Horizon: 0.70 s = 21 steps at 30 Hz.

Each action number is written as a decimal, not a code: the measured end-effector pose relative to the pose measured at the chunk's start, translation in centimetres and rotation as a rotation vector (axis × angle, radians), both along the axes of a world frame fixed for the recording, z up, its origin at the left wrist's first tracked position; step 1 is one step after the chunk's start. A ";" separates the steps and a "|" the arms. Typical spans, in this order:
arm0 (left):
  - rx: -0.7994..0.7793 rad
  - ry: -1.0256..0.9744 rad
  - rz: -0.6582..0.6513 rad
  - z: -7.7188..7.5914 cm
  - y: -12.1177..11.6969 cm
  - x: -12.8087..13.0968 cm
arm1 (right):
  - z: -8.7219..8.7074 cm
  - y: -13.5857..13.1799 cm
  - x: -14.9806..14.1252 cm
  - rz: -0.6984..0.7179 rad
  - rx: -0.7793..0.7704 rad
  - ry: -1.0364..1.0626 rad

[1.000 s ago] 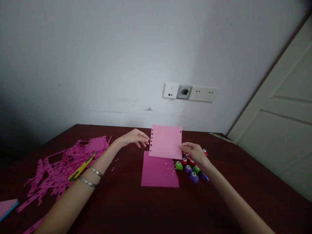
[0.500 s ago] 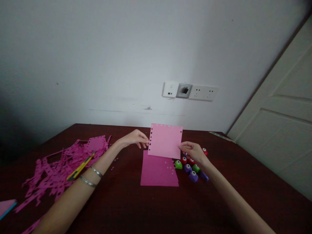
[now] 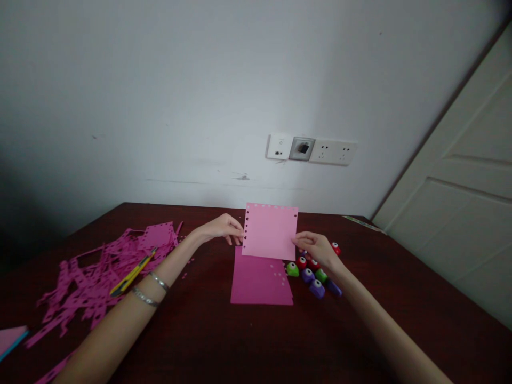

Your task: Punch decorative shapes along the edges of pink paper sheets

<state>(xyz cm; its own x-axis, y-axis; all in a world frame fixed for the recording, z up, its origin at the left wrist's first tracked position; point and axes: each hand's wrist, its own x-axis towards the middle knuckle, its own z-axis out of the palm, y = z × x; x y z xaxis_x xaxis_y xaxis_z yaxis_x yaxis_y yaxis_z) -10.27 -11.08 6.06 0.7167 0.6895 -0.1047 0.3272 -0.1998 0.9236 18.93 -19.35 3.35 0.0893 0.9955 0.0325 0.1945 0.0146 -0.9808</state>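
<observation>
A light pink sheet of paper (image 3: 270,232) is held up between my two hands, with small shapes punched along its left and top edges and one hole at the upper right. My left hand (image 3: 224,228) pinches its left edge. On the opposite side, my right hand (image 3: 316,246) grips the right edge between thumb and fingers. Darker pink sheets (image 3: 258,282) lie flat below, their far part hidden by the raised paper. Tiny paper cutouts are scattered on their right side. Several red, green and purple craft punches (image 3: 308,275) with eye-like tops sit beside my right hand.
Pink punched paper scraps (image 3: 92,277) are heaped at the left, with a yellow utility knife (image 3: 133,273) on top. A pink pad with a blue edge (image 3: 12,340) lies at the near left. Wall sockets (image 3: 334,152) and a white door (image 3: 468,176) border the table.
The light pink sheet has shifted very slightly to the left in view. Both hands keep their hold on its edges; the rest looks the same.
</observation>
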 end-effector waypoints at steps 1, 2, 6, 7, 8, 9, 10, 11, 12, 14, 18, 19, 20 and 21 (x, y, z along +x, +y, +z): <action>-0.002 0.007 -0.009 0.2 0.0 -0.1 | 0.0 0.0 0.0 0.000 0.000 0.006; -0.002 0.021 -0.020 0.4 0.0 -0.3 | -0.1 0.0 0.1 0.001 0.000 0.012; 0.103 0.159 0.006 0.4 0.9 -1.3 | 0.1 0.1 0.7 0.001 0.040 0.092; 0.166 0.204 0.021 0.1 1.2 -1.5 | 0.3 0.1 0.9 -0.008 0.052 0.127; 0.242 0.244 0.031 -0.2 1.4 -1.5 | 0.5 0.1 1.2 -0.022 0.062 0.162; 0.318 0.276 0.034 -0.7 1.4 -1.3 | 0.7 0.1 1.4 -0.037 0.069 0.196; 0.392 0.296 0.035 -1.2 1.4 -1.0 | 0.9 0.1 1.6 -0.052 0.072 0.226; 0.456 0.316 0.035 -1.6 1.3 -0.5 | 1.1 0.0 1.8 -0.068 0.072 0.253; 0.507 0.338 0.031 -2.1 1.0 0.0 | 1.2 -0.1 1.9 -0.084 0.070 0.278; 0.581 0.417 -0.002 -2.8 0.5 1.3 | 1.3 -0.4 2.0 -0.119 0.051 0.329; 0.645 0.619 -0.082 -3.3 -0.1 3.4 | 0.7 -1.8 1.8 -0.172 -0.024 0.500; 0.643 0.658 -0.098 -3.3 -0.1 3.8 | 0.6 -2.3 1.7 -0.173 -0.046 0.547; 0.636 0.696 -0.112 -3.2 0.0 4.1 | 0.4 -2.8 1.6 -0.173 -0.067 0.586; 0.629 0.733 -0.123 -3.2 0.1 4.4 | 0.3 -3.4 1.5 -0.176 -0.087 0.614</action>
<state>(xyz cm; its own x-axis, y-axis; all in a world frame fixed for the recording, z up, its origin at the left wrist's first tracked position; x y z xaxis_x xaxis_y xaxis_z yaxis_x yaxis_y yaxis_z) -5.86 -10.97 2.82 0.6913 0.6966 -0.1921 0.7223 -0.6583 0.2121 20.40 -22.71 3.62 0.2279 0.9609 -0.1570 -0.4106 -0.0514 -0.9104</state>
